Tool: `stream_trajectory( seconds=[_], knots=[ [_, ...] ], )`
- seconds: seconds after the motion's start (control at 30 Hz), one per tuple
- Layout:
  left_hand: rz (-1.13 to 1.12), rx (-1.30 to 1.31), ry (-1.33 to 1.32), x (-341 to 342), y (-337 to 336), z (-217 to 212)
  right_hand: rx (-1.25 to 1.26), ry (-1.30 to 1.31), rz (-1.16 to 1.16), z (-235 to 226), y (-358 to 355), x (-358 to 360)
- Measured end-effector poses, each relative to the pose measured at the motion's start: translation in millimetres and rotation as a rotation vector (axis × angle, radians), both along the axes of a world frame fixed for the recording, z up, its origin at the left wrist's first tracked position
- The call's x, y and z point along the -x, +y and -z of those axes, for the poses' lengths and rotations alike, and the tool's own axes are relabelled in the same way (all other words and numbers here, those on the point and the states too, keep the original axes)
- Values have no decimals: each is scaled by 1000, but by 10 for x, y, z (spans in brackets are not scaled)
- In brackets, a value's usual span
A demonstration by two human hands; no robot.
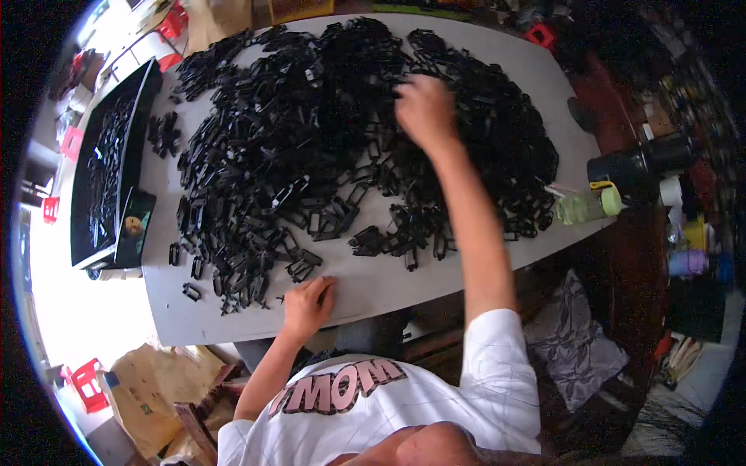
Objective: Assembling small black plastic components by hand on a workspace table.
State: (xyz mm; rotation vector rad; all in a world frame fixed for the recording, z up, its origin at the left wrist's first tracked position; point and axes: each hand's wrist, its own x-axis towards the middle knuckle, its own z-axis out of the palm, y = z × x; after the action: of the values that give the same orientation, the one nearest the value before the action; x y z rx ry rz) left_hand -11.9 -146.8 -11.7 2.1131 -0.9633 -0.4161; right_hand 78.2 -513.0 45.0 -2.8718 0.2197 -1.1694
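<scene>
A big heap of small black plastic frame-shaped parts (272, 132) spreads over the light grey table (373, 289). Over the far right part of this heap is my right hand (426, 110), arm stretched out and slightly blurred. Its fingers are bent inward; whatever they hold, if anything, does not show. My left hand (308, 305) rests near the table's front edge, beside loose parts at the heap's near side. Those fingers are curled closed, and what may be inside them is hidden.
On the left of the table stands a long black bin (116, 167) with more dark parts in it. A greenish bottle with a lime lid (588, 205) lies at the right edge, by a black cylindrical container (641, 161). Brown sacks (159, 388) lie on the floor.
</scene>
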Motion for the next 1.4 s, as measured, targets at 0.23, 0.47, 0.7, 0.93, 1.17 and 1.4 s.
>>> stream_trajectory(
  seconds=[0.23, 0.47, 0.7, 0.93, 1.17, 1.4],
  knots=[
    [-8, 67, -102, 25, -69, -19, -183, 152, -61, 376, 1048, -607],
    [-28, 50, -126, 22, -40, 27, -283, 412, 147, 361, 902, -406],
    [-29, 90, -82, 13, -54, -15, -310, 353, 226, 214, 135, -122],
    [-56, 45, -110, 33, 9, -15, -838, 454, -331, -40, -503, 268],
    [-28, -23, -18, 4, -51, -80, -374, 272, -44, 197, -879, -255],
    [-39, 15, -52, 14, -52, -102, -236, 652, 366, 313, -799, -527]
  ],
)
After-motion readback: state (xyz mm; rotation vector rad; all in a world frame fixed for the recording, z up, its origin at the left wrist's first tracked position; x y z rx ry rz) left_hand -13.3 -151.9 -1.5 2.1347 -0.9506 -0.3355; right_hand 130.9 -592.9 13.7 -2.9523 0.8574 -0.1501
